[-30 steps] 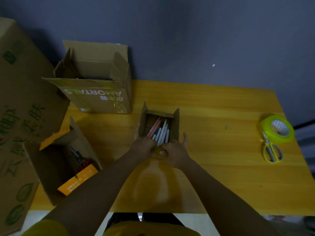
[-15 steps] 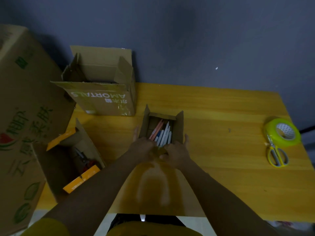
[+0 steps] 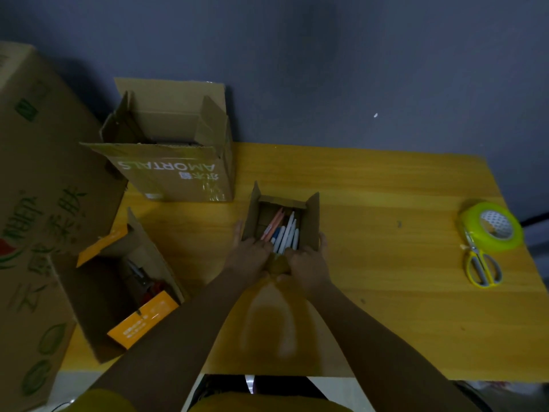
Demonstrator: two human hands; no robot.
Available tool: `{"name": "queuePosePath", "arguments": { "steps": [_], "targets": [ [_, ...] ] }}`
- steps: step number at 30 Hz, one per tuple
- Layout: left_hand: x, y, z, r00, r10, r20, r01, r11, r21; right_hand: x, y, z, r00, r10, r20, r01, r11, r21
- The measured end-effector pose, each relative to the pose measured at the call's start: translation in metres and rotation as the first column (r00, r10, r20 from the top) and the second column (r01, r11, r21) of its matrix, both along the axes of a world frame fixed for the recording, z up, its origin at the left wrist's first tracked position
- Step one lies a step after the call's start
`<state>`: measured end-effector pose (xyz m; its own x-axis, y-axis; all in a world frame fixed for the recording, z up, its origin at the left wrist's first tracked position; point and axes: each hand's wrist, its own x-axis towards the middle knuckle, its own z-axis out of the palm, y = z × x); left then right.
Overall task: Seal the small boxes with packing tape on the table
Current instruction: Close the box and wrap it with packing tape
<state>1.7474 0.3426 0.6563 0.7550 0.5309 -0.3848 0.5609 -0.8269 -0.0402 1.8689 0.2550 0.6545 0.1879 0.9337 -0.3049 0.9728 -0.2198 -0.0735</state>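
small box (image 3: 282, 221) at frame centre, flaps up, pens (image 3: 283, 231) showing. left hand (image 3: 248, 255) and right hand (image 3: 307, 263) pinching near flap, little changed from a second ago; only view drifted. tape roll (image 3: 490, 226) untouched at right edge; sealing not begun.

Glossy wood-grain table (image 3: 386, 263); matt brown cardboard small box (image 3: 312, 221); shiny yellow-green tape roll (image 3: 502, 242).
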Motion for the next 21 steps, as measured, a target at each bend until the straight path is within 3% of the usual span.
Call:
{"name": "queuePosePath", "arguments": {
  "steps": [5, 10, 14, 21],
  "targets": [
    [0.000, 0.007, 0.003, 1.000, 0.012, 0.028, -0.009, 0.996, -0.088, 0.006, 0.001, 0.005, 0.998, 0.026, -0.063, -0.029, 0.998, -0.058],
    [-0.004, 0.008, 0.005, 0.990, 0.072, 0.123, -0.044, 0.976, -0.213, 0.003, -0.001, 0.011, 0.985, -0.061, -0.161, 0.077, 0.992, 0.095],
    [-0.001, 0.005, 0.009, 0.953, 0.151, 0.263, -0.077, 0.959, -0.271, 0.004, -0.003, 0.004, 0.972, -0.109, -0.207, 0.132, 0.986, 0.101],
    [0.001, 0.006, 0.009, 0.954, 0.173, 0.244, -0.103, 0.956, -0.276, 0.013, -0.001, 0.013, 0.981, 0.023, -0.192, -0.026, 1.000, -0.013]
  ]
}}
